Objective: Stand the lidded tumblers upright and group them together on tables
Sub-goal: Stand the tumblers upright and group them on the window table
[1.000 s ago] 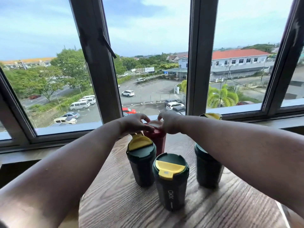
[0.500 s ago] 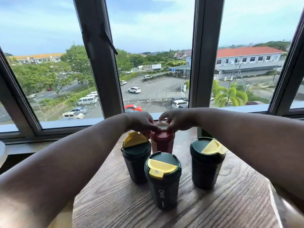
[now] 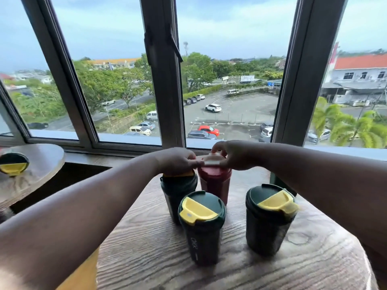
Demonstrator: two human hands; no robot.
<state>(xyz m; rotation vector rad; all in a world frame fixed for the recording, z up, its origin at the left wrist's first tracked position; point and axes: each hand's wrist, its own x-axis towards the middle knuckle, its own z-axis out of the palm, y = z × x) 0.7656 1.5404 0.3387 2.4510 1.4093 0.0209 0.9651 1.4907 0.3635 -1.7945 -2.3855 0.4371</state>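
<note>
A red tumbler [image 3: 215, 185] stands upright at the back of the wooden table [image 3: 230, 268]. My left hand [image 3: 178, 161] and my right hand [image 3: 232, 154] both pinch its pale lid flap from either side. Three dark green tumblers with yellow lid flaps stand upright around it: one [image 3: 178, 197] at back left partly under my left hand, one [image 3: 201, 227] in front, one [image 3: 268, 218] at the right. A fifth green tumbler [image 3: 13, 164] stands on a second round table [image 3: 41, 162] at far left.
The window frame [image 3: 163, 91] and sill run just behind both tables, with a dark gap between the tables. A yellow surface [image 3: 83, 273] shows under my left forearm at the near table's left edge.
The view swung to the left, bringing the second table and its tumbler into sight. Both hands stay on the red tumbler's lid; the tumblers have not visibly shifted.
</note>
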